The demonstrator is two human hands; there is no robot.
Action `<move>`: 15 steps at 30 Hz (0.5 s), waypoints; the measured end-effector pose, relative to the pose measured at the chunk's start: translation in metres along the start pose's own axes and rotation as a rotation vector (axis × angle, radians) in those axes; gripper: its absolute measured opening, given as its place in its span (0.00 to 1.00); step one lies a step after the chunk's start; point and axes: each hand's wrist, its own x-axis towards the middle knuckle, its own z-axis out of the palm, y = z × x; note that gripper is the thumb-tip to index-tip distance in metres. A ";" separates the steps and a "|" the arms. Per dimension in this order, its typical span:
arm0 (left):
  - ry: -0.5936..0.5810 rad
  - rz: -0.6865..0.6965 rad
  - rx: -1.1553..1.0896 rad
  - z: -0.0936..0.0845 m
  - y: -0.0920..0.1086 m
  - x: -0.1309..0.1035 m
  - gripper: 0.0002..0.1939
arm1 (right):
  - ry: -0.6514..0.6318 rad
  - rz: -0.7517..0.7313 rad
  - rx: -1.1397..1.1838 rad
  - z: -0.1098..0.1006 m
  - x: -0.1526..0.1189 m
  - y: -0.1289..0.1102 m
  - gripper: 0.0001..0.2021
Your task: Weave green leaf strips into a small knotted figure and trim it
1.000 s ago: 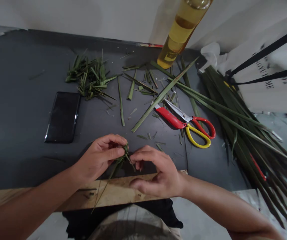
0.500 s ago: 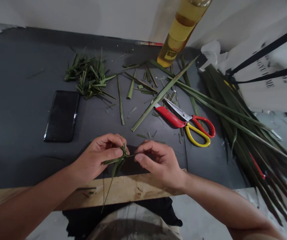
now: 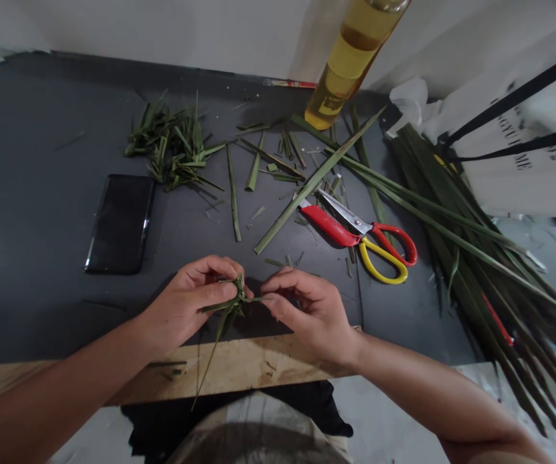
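Between my hands is a small knotted piece of woven palm leaf (image 3: 232,308), with loose strips sticking out and one long thin strip hanging down over the wooden table edge. My left hand (image 3: 195,299) pinches its knotted body between thumb and fingers. A narrow strip leads from the knot to my right hand (image 3: 302,309), whose thumb and forefinger close on its end. Beyond my hands lie scissors (image 3: 362,225) with one red and one yellow handle loop, beside a red-handled knife (image 3: 330,225). A loose green leaf strip (image 3: 292,212) lies across the knife's tip.
A black phone (image 3: 119,224) lies on the left. Behind it sits a heap of woven leaf pieces (image 3: 174,145). A bottle of yellow liquid (image 3: 343,71) stands at the back. Long leaves (image 3: 481,277) overhang the right edge by a white bag (image 3: 529,154). Leaf scraps lie mid-table.
My right hand has shifted very slightly, with the narrow strip still in its fingertips. The hanging strip has swung a little to the left. Everything else stays put.
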 end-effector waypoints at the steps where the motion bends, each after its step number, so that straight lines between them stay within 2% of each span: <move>1: -0.001 -0.002 0.001 0.000 0.000 0.000 0.12 | -0.010 0.025 0.004 0.000 0.000 0.000 0.03; 5: 0.034 0.024 0.033 0.000 0.000 0.000 0.12 | -0.043 -0.040 0.002 -0.001 -0.002 -0.002 0.05; 9: 0.084 0.053 0.080 -0.001 -0.002 0.000 0.14 | -0.151 -0.104 -0.016 -0.002 -0.003 -0.004 0.13; 15: 0.043 0.010 0.049 0.001 0.000 0.000 0.13 | -0.120 -0.081 -0.007 -0.004 -0.004 -0.004 0.09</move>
